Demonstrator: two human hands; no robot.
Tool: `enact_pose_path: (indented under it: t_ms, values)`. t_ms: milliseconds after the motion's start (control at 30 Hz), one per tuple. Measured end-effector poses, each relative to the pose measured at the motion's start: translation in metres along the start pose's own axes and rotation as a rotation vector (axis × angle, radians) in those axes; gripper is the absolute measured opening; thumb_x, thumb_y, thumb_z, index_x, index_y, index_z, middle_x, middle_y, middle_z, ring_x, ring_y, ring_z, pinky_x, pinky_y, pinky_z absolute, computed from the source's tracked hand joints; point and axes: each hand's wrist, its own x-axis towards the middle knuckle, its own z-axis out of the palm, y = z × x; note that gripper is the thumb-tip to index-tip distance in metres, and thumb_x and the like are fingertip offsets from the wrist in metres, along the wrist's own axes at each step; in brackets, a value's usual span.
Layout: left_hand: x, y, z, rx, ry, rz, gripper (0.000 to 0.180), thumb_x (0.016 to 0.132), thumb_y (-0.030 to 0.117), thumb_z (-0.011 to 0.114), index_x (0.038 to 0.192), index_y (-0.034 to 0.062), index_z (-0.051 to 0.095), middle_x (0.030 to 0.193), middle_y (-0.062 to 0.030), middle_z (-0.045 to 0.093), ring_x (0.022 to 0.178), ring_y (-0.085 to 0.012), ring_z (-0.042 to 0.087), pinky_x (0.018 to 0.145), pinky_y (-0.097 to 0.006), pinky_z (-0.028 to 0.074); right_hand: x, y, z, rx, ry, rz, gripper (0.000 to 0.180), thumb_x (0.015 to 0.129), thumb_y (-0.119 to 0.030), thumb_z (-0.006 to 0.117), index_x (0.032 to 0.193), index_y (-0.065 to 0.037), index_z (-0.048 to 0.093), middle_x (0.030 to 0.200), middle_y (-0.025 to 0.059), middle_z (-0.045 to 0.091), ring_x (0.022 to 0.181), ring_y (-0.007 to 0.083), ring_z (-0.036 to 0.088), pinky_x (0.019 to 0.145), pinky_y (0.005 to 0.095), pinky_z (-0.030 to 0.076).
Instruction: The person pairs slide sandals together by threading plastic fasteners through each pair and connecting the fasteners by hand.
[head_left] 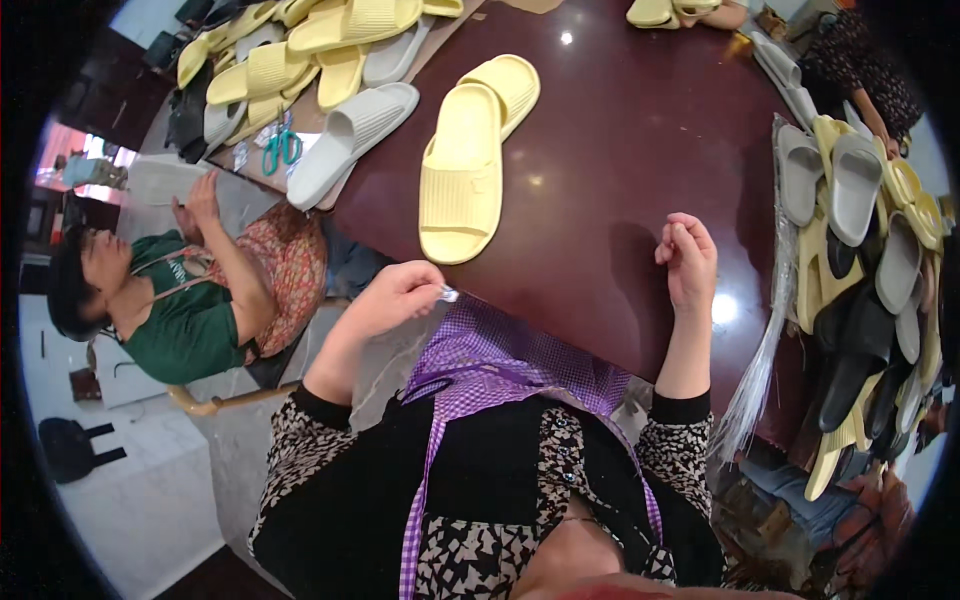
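Observation:
A pair of yellow slides lies on the dark red table in front of me. The nearer yellow slide rests partly over the farther yellow slide. Just off the toe end of the nearer one, at the table's front edge, my left hand pinches a small white and silver tag. Over the table to the right, my right hand is raised with its fingers curled and thumb pressed in; anything between those fingertips is too small or hidden to make out.
Yellow and grey slides pile up at the far left, with a grey slide beside teal scissors. Grey, yellow and black slides crowd the right edge, near a bundle of clear strands. A person in green sits at left; others are across.

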Motion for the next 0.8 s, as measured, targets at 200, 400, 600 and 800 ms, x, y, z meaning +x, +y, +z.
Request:
enact_pose_path:
  t_ms: [200,400,600,800]
  values:
    - [-0.050,-0.110,-0.032,0.165,0.335,-0.292,0.012,0.087,0.012,0.056,0.083,0.0016,0.060,0.067,-0.0014,0.055,0.059,-0.0084,0.050,0.054,-0.023,0.043,-0.001,0.009,0.006,-0.034,-0.055,0.041,0.009,0.090,-0.006,0.052,0.095,-0.001,0.059,0.073,0.0026,0.054,0.056,0.0082,0.048,0.051,0.0225,0.042]
    - [-0.090,-0.244,-0.047,1.024,-0.126,-0.254,0.016,0.075,0.013,0.058,0.084,0.0012,0.065,0.085,-0.0212,0.064,0.080,-0.0417,0.061,0.068,-0.048,0.049,0.000,0.006,0.011,-0.084,-0.042,0.059,0.010,0.091,-0.008,0.052,0.097,-0.003,0.058,0.072,0.0017,0.051,0.057,0.0087,0.046,0.052,0.0233,0.040]
    - [-0.072,-0.198,-0.036,1.108,0.362,-0.433,0.011,0.077,0.010,0.054,0.081,0.0033,0.062,0.082,-0.0225,0.061,0.082,-0.0401,0.060,0.068,-0.046,0.048,-0.001,0.005,0.007,-0.074,-0.025,0.058,0.010,0.091,-0.009,0.053,0.097,-0.003,0.058,0.073,0.0022,0.052,0.058,0.0088,0.047,0.053,0.0234,0.041]
    - [-0.007,-0.068,-0.033,0.821,0.821,0.224,0.013,0.083,0.005,0.056,0.094,-0.0007,0.055,0.092,-0.0192,0.057,0.082,-0.0354,0.057,0.070,-0.042,0.047,0.002,0.006,0.006,-0.078,-0.027,0.061,0.010,0.091,-0.009,0.053,0.097,-0.002,0.058,0.073,0.0029,0.053,0.057,0.0091,0.047,0.052,0.0236,0.041]
